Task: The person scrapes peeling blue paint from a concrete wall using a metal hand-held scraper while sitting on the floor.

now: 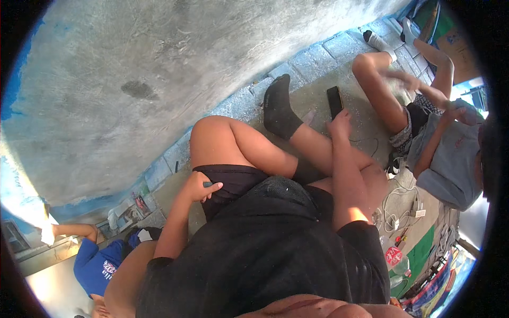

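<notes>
The right hand (340,124) holds a flat, oblong, black phone (335,102).

Person in black shirt (265,249), black shorts (230,180) and dark socks (280,108) sits cross-legged on floor (366,124). Left hand (199,186) rests at the thigh, fingers curled round a small dark thing (207,184), thumb along it. Right hand (339,125) reaches past the shin, holds black phone (334,100) by its lower end. Grey wall (185,79) ahead, one dark patch (139,90). Co-worker in grey shirt (448,156) at right, one arm blurred. Another in blue shirt (101,265) at lower left, arm out. White cords (389,209), bottle with red label (393,256) on the right side.
</notes>
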The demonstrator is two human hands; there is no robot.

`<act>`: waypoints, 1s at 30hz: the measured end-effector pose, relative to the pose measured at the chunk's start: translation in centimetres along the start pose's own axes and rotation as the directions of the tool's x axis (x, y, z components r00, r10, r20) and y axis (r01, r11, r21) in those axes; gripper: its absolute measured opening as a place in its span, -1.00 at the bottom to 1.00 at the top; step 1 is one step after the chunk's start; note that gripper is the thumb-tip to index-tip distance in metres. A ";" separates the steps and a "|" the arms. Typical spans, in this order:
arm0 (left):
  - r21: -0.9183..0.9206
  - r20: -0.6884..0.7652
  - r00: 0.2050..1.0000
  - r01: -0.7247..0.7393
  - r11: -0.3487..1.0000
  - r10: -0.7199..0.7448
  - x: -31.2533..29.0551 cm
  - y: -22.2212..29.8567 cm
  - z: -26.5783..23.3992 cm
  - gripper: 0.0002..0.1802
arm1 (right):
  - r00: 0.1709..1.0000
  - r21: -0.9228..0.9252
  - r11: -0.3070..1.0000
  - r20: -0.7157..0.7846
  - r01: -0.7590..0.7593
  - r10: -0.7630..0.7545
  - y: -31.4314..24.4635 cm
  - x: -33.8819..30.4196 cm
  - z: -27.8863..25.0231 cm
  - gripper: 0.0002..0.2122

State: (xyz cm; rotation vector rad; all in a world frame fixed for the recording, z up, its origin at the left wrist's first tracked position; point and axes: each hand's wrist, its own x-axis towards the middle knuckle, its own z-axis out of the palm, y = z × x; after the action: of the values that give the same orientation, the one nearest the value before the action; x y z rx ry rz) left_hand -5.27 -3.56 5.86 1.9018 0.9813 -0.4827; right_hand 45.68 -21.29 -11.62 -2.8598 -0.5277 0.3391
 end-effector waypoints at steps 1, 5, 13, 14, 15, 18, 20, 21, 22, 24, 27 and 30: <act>-0.003 -0.005 1.000 0.004 1.000 -0.004 -0.2 -0.3 0.1 -0.28 | 1.000 0.001 1.000 0.002 0.007 -0.007 -0.5 -0.2 -0.3 -0.14; -0.020 -0.026 1.000 0.003 1.000 -0.004 -0.2 -1.6 0.4 -0.24 | 0.998 0.117 0.991 0.024 -0.057 0.055 -1.6 -0.3 -0.7 -0.10; -0.043 0.005 1.000 -0.028 0.999 0.028 0.4 -1.8 0.2 -0.21 | 0.999 0.042 0.998 -0.025 0.042 -0.041 4.5 4.3 0.5 -0.21; -0.046 -0.004 1.000 -0.021 0.999 0.021 0.2 -1.8 0.3 -0.22 | 0.979 -0.032 0.995 0.187 0.089 -0.082 5.3 5.4 -1.1 -0.23; -0.047 -0.011 1.000 -0.016 0.999 0.015 0.1 -1.7 0.3 -0.22 | 0.915 -0.093 0.985 0.392 0.147 -0.100 6.0 6.1 -2.6 -0.26; -0.069 0.013 0.999 -0.040 0.997 0.041 0.9 -1.5 0.1 -0.23 | 0.833 -0.281 0.908 0.541 0.311 -0.118 10.5 6.5 -5.4 -0.23; -0.078 0.004 1.000 -0.021 0.997 0.021 0.9 -0.8 0.1 -0.23 | 0.884 -0.333 0.892 0.448 0.306 -0.136 10.6 3.8 -5.9 -0.18; -0.082 0.006 1.000 0.004 0.997 -0.004 0.6 -0.6 0.2 -0.23 | 0.922 -0.378 0.879 0.358 0.289 -0.149 10.8 2.5 -5.9 -0.13; -0.087 -0.002 1.000 0.008 0.996 -0.009 0.5 -0.6 0.3 -0.23 | 0.920 -0.377 0.876 0.359 0.299 -0.159 10.6 1.8 -6.1 -0.13; -0.052 0.015 1.000 -0.005 0.999 0.006 0.5 -0.8 0.2 -0.24 | 0.941 -0.371 0.914 0.337 0.168 -0.036 9.3 1.6 -6.3 -0.04; -0.134 0.024 0.997 0.080 0.988 -0.077 -1.0 -1.9 0.9 -0.24 | 0.942 -0.303 0.916 0.284 0.265 -0.178 7.6 1.7 -5.0 0.06; -0.067 -0.021 0.999 -0.040 0.997 0.039 1.8 -1.3 0.5 -0.23 | 0.951 -0.024 0.984 0.262 0.176 -0.163 16.1 4.7 -0.3 -0.07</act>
State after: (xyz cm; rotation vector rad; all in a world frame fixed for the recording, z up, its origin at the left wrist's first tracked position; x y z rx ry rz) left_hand -5.16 -2.83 3.75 1.8652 0.9594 -0.4034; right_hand 55.26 -34.25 -16.17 -2.8035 -0.8338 0.6840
